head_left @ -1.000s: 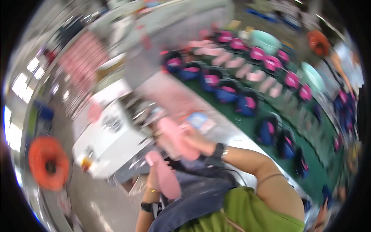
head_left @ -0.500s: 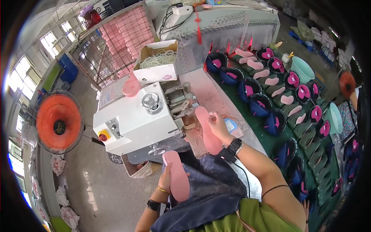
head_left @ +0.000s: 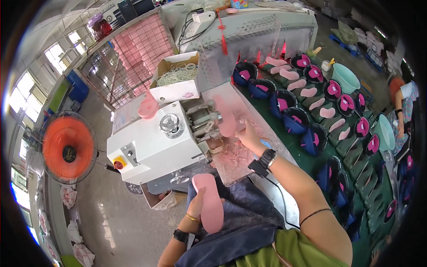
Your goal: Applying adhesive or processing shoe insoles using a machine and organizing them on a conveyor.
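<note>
My left hand (head_left: 195,205) grips a pink insole (head_left: 210,204) low over my lap, its broad face turned up. My right hand (head_left: 250,139) reaches out over the worktable and pinches the edge of another pink insole (head_left: 227,123). That second insole lies against the metal working head (head_left: 211,119) of a white machine (head_left: 153,138); its far end is partly hidden there. Pink trimmings (head_left: 233,155) are heaped on the table just below my right hand.
A carton of pale loops (head_left: 178,81) stands behind the machine, with pink insoles (head_left: 148,107) on its top. An orange fan (head_left: 69,147) is at left. Right, a green conveyor (head_left: 289,147) bears dark blue shoe uppers (head_left: 283,103) and pink insoles. Another person (head_left: 400,111) is far right.
My right hand has moved its insole forward from above my lap to the machine's working head. The trimmings it covered now show. My left hand with its insole has shifted slightly right.
</note>
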A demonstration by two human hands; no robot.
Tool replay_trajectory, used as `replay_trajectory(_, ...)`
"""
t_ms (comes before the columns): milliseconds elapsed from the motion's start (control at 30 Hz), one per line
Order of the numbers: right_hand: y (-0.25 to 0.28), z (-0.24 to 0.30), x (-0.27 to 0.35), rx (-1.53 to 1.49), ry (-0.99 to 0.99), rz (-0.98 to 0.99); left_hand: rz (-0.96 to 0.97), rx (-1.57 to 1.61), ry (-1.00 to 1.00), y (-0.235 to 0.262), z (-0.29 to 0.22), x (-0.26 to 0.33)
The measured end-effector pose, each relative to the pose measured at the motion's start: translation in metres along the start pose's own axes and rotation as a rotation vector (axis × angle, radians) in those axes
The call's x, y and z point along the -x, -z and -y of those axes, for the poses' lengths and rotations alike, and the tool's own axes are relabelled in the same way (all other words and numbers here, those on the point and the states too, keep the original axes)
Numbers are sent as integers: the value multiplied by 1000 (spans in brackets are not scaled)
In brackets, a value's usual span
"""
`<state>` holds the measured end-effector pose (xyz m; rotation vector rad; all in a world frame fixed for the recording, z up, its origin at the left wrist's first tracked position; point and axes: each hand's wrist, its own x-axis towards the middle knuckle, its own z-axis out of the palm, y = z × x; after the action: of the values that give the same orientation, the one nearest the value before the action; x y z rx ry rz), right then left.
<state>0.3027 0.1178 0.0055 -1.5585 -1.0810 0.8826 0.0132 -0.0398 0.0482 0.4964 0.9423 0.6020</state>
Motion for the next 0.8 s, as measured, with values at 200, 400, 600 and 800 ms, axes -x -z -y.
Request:
replay_trajectory(200,57,14,27,555,481,-209,94,55,66,8,7,-13)
replay_trajectory(400,0,5,4,324,230,-59,-80,86,-16,24,22,-21)
replay_trajectory(600,-54,-1,-58,-233,-2,-91,-128,116,-136,52,27,7)
replay_trajectory(800,37,-5,-51,-262,88,-290,-24,40,12,47,25,-10)
